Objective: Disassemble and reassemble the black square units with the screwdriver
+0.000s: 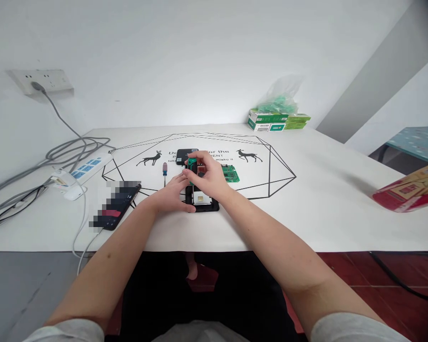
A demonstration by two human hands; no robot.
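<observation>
An opened black housing lies on the counter near its front edge, a pale metal part with a small gold square showing inside it. Over the housing, the right hand pinches a green-and-black tool handle between thumb and fingers. The left hand lies along the housing's left side, thumb spread from the fingers and at the lower corner; whether it grips, I cannot tell. Just behind is a black panel; right of the hands, a green circuit board. A screwdriver lies to the left, then a phone and a power strip. Green-and-white boxes stand at the back right.
</observation>
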